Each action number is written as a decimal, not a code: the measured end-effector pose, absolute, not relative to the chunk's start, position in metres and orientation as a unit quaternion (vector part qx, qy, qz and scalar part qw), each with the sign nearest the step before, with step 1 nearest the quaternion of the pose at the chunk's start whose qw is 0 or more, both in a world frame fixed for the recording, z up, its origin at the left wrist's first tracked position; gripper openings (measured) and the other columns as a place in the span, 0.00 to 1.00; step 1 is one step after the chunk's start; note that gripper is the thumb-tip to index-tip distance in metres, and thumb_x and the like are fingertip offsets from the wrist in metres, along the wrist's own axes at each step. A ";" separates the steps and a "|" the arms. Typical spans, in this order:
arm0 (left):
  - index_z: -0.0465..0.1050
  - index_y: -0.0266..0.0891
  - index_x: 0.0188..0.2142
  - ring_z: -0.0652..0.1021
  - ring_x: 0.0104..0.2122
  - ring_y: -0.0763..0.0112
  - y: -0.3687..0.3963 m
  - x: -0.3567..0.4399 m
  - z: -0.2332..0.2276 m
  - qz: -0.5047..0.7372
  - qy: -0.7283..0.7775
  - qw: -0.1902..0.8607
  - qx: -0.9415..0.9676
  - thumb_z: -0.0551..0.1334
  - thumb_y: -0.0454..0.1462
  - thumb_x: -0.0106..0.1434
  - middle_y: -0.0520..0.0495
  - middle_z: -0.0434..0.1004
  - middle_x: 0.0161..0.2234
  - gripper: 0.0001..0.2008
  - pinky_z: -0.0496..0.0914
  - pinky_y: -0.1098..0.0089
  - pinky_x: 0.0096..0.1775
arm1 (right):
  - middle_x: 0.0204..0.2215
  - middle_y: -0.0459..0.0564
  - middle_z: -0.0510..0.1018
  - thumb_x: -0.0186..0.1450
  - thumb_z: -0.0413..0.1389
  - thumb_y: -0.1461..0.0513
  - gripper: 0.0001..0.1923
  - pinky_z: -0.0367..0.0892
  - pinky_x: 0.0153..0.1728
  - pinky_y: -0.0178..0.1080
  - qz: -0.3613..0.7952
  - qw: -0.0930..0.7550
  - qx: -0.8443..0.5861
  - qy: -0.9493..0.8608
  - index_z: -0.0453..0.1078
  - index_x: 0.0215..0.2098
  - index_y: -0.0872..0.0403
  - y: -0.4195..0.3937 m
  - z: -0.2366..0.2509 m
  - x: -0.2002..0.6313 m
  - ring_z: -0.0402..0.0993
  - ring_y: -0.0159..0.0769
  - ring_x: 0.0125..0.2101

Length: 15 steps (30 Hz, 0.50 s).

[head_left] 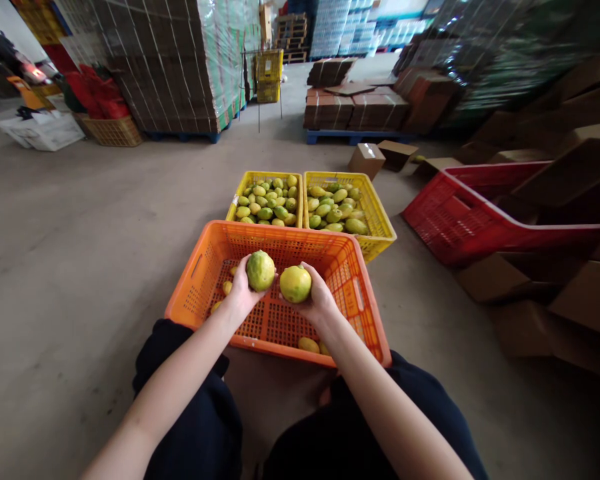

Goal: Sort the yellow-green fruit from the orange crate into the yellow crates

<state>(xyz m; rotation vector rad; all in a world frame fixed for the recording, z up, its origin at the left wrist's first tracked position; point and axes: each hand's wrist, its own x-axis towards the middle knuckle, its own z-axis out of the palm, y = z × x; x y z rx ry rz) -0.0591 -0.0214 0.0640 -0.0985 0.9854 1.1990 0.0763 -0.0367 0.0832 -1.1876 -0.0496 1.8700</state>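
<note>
Fingers of the left hand [240, 288] curl around one greenish lemon [261, 271]; the right hand [319, 297] cups a second, yellower lemon [295, 284]. Both fruits hover side by side over the orange crate [360, 313], where about five more lie. Just beyond that crate sit two yellow crates [380, 223] full of lemons, and right of it one red crate [445, 220].

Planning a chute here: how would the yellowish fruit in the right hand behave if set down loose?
The yellowish fruit looks round and smooth, so it would probably roll. It fills the right hand, so likely firm and fairly heavy.
</note>
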 end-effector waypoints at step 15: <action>0.74 0.36 0.29 0.80 0.29 0.64 -0.033 -0.059 0.091 0.574 0.321 0.752 0.050 0.57 0.39 0.61 0.46 0.77 0.25 0.11 0.75 0.65 0.35 | 0.20 0.50 0.78 0.59 0.52 0.57 0.13 0.71 0.21 0.36 0.730 0.521 -0.423 -0.128 0.72 0.24 0.56 -0.040 0.088 0.076 0.76 0.37 0.22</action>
